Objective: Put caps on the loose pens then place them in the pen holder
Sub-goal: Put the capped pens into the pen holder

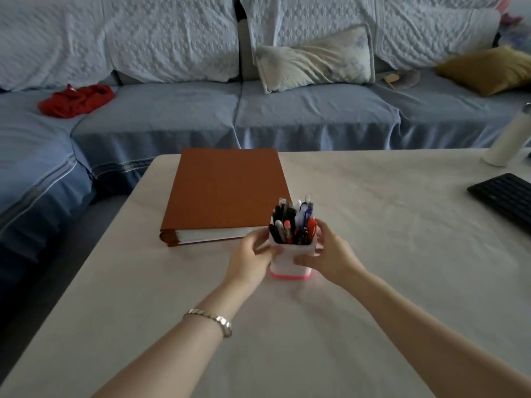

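A white pen holder (290,261) with a pink base stands upright on the table (373,225), near its middle. Several capped pens (293,222) in black, red, blue and white stick up out of it. My left hand (250,258) grips the holder's left side, thumb on the front wall. On the holder's right side my right hand (327,255) wraps around it, fingers reaching past the rim. No loose pen or cap shows on the table.
A thick brown binder (224,191) lies just behind and left of the holder. A black keyboard (505,201) and a white bottle (508,139) sit at the right edge. A blue sofa (258,110) with cushions stands beyond the table.
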The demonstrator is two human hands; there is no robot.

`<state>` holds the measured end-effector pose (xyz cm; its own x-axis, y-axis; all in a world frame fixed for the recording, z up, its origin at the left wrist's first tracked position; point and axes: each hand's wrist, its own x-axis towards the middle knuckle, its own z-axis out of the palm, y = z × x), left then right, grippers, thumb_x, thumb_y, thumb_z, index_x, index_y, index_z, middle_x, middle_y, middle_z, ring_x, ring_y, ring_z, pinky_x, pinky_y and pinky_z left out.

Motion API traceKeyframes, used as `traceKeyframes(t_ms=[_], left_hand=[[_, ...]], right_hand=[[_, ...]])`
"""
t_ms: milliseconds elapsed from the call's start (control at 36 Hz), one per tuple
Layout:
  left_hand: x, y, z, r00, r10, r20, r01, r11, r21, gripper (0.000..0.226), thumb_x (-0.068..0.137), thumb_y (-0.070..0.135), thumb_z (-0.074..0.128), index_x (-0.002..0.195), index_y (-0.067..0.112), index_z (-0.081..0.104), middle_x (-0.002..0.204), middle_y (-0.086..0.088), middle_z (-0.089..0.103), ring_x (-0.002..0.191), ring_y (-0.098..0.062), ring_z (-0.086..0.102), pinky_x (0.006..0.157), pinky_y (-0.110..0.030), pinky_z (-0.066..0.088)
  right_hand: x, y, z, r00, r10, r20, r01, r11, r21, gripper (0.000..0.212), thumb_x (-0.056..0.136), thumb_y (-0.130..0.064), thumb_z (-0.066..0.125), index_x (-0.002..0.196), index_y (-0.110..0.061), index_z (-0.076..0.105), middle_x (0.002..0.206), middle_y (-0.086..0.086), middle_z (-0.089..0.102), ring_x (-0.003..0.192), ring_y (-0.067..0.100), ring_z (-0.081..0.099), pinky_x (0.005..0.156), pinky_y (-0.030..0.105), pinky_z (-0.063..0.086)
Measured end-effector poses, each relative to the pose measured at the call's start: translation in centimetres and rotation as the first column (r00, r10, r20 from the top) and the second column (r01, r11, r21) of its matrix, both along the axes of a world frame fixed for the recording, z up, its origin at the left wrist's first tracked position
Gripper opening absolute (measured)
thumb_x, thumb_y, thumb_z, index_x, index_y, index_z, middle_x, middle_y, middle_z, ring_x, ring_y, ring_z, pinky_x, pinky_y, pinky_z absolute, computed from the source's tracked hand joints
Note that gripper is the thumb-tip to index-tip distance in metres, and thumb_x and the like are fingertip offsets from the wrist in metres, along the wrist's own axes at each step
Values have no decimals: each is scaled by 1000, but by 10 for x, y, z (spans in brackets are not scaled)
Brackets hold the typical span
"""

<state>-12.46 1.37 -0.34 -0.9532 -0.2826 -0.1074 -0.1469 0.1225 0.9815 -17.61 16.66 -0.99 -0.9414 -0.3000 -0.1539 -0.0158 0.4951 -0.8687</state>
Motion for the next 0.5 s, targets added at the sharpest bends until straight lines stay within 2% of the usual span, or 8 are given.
traceKeyframes(t_ms=[56, 111, 194, 306, 361, 417, 472, 500], left_hand=[[-6, -1, 3, 1000, -16, 3, 16, 1000, -7, 32, 79, 6, 66, 98, 32, 58, 102, 13, 61, 104, -10, 57, 95, -43, 48], [-8, 0, 5, 1000, -26, 13, 26, 999, 23, 36, 81, 4, 64, 104, 30, 54, 106, 10, 58, 102, -11, 57, 94, -39, 48], [-7, 3, 3, 999, -30, 26, 28, 998, 56, 40, 83, 7, 62, 111, 33, 49, 115, 7, 57, 99, -10, 58, 92, -37, 49], [-4, 8, 6, 1000, -12, 27, 11, 999, 54, 41, 86, 10, 59, 122, 27, 48, 111, 10, 53, 101, -10, 54, 92, -33, 48], [-3, 10, 9, 999, -16, 39, 15, 999, 38, 43, 87, 12, 57, 128, 21, 45, 112, 8, 52, 99, -8, 52, 84, -25, 50], [-3, 11, 12, 995, -53, 88, 55, 998, -22, 43, 90, 16, 54, 130, 23, 41, 116, 7, 52, 96, -5, 50, 69, -8, 42], [-5, 7, 16, 977, -96, 191, 121, 985, -127, 46, 91, 20, 51, 133, 27, 34, 115, 8, 53, 86, -6, 51, 57, -7, 36], [-5, 5, 21, 963, -102, 250, 155, 967, -200, 49, 91, 20, 50, 135, 27, 31, 110, 7, 56, 78, -8, 53, 55, -11, 37]], right_hand=[[-5, -2, 1, 1000, -17, 0, 17, 1000, 8, 83, 60, -12, 82, 130, -24, 39, 108, -2, 60, 108, 24, 58, 92, 45, 49], [-7, -3, 2, 1000, -18, -9, 18, 999, 31, 80, 62, -12, 81, 130, -24, 40, 105, -3, 60, 107, 23, 59, 89, 39, 49], [-2, -4, 3, 999, -30, -27, 31, 997, 74, 73, 68, -14, 77, 130, -23, 41, 112, 1, 62, 105, 21, 59, 81, 29, 46], [6, -5, 0, 997, -51, -63, 58, 991, 119, 64, 73, -20, 74, 128, -20, 42, 115, 5, 62, 105, 22, 58, 81, 30, 46], [6, -6, -1, 997, -53, -60, 62, 986, 157, 61, 74, -21, 72, 127, -18, 41, 115, 7, 62, 106, 23, 57, 81, 32, 47], [5, -6, -1, 998, -46, -33, 53, 971, 233, 58, 76, -18, 69, 126, -15, 41, 117, 8, 60, 106, 26, 57, 83, 36, 49], [2, -5, 1, 1000, -18, 24, 9, 939, 343, 50, 77, -14, 65, 122, -11, 44, 115, 9, 59, 102, 29, 58, 80, 38, 50], [3, -4, 6, 998, -8, 61, -17, 920, 393, 46, 77, -13, 64, 120, -8, 47, 114, 10, 61, 99, 30, 59, 80, 38, 51]])
